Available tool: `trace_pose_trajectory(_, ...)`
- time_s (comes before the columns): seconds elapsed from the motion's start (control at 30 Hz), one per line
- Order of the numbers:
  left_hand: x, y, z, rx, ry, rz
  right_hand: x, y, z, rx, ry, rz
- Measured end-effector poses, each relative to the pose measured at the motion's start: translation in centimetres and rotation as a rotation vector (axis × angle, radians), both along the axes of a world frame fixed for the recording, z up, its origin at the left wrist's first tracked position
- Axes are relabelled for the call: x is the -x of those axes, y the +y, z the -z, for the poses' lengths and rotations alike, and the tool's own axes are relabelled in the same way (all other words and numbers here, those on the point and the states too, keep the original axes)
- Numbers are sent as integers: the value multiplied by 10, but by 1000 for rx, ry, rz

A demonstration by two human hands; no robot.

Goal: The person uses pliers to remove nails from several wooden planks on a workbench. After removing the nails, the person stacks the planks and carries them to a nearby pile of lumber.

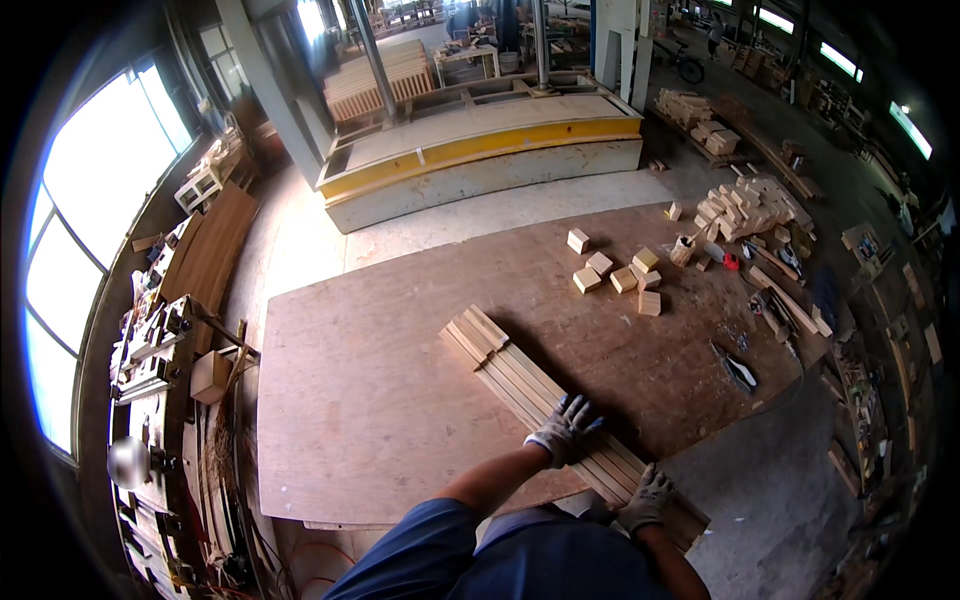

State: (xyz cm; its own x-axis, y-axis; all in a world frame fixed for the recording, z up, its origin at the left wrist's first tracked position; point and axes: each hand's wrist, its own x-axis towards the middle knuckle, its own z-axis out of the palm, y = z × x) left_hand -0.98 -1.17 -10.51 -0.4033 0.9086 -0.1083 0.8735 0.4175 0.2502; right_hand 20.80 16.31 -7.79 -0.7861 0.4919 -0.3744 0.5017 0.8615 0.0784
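A bundle of long, narrow wooden strips (520,378) lies slantwise on a large brown board-topped table (350,400). The strips are side by side, with shorter pieces at the far end. My left hand (565,432), in a grey work glove, rests across the middle of the bundle, fingers spread. Closer to me, my right hand (647,498), gloved too, has its fingers bent over the bundle's edge near the near end, which sticks out past the table. The undersides of the strips are hidden.
Several small wooden blocks (623,279) lie beyond the strips, with a heap of blocks (750,210) at far right. A dark hand tool (735,368) and a power tool (772,312) lie on the right. Behind the table stands a yellow-edged press (480,150); a clamp rack (150,400) is at left.
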Motion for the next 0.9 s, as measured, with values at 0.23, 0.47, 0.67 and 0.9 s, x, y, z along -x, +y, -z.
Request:
trace_pose_trajectory(0.23, 0, 1, -11, 40, -5, 13, -2, 0, 1, 1, 27, 2)
trace_pose_trajectory(0.47, 0, -2, -5, 11, -31, 7, 0, -3, -6, -4, 29, -10)
trace_pose_trajectory(0.67, 0, -2, -16, 46, -38, 7, -1, -5, -7, -21, 48, -13)
trace_pose_trajectory(0.9, -2, 0, 0, -142, -16, -31, -2, -5, -8, 2, 95, -12)
